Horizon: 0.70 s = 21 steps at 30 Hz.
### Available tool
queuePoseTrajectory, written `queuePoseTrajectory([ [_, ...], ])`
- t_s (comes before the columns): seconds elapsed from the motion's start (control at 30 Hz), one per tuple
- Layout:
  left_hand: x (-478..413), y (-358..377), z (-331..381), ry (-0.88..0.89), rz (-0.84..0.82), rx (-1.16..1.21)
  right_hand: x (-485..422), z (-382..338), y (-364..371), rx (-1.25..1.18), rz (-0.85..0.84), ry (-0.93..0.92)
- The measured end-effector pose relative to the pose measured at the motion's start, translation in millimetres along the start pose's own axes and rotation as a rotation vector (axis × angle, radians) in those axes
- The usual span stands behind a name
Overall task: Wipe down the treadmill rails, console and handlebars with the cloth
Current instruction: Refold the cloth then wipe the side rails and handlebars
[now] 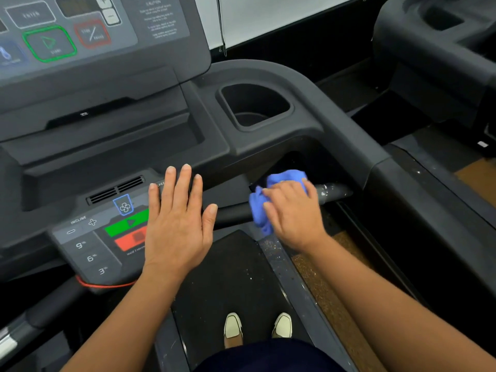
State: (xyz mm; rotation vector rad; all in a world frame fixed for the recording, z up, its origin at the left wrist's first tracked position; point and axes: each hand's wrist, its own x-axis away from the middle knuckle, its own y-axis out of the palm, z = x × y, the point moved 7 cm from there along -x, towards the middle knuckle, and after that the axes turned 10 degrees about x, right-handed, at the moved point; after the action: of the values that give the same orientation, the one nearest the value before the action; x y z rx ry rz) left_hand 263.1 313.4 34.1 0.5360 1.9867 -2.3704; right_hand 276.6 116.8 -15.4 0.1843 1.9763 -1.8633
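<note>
Your right grip [294, 216] clasps the blue cloth [287, 177] over the handlebar [335, 191], left grip [177, 221] flat and released; wrap it fully round, draw toward the scuffed end.

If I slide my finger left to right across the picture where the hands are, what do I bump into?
The incline buttons → fan button → left hand → blue cloth gripped by the right hand → bare end of the handlebar.
</note>
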Motion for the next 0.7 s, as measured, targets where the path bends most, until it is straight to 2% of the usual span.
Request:
queuePoseTrajectory([
  [0.1,0.2,-0.4,0.1,-0.004,-0.002,0.003,-17.6,19.5,-0.2,0.051,-0.053,0.230],
  [0.17,0.2,-0.2,-0.5,-0.004,0.005,0.007,-27.7,-1.1,0.1,0.067,-0.112,0.244],
  [0.3,-0.1,1.1,-0.4,0.003,0.015,0.001,-19.6,-63.2,-5.0,-0.011,-0.069,0.031],
  [0.43,-0.5,0.1,0.2,0.010,0.031,0.006,-4.5,-50.4,0.5,0.033,0.031,-0.233],
  [0.5,0.0,0.1,0.0,0.005,0.028,0.010,-5.7,-24.3,4.0,0.067,0.045,-0.148],
  [0.6,-0.2,-0.1,-0.5,-0.003,0.020,0.007,-21.4,-15.2,-1.8,0.028,-0.016,0.154],
  [0.63,-0.2,0.1,-0.6,-0.005,0.019,0.009,-25.8,-25.9,-4.4,0.033,-0.028,0.185],
  [0.7,0.2,0.1,-0.6,-0.002,0.028,0.012,-26.7,-58.5,-8.1,0.019,-0.046,0.110],
])
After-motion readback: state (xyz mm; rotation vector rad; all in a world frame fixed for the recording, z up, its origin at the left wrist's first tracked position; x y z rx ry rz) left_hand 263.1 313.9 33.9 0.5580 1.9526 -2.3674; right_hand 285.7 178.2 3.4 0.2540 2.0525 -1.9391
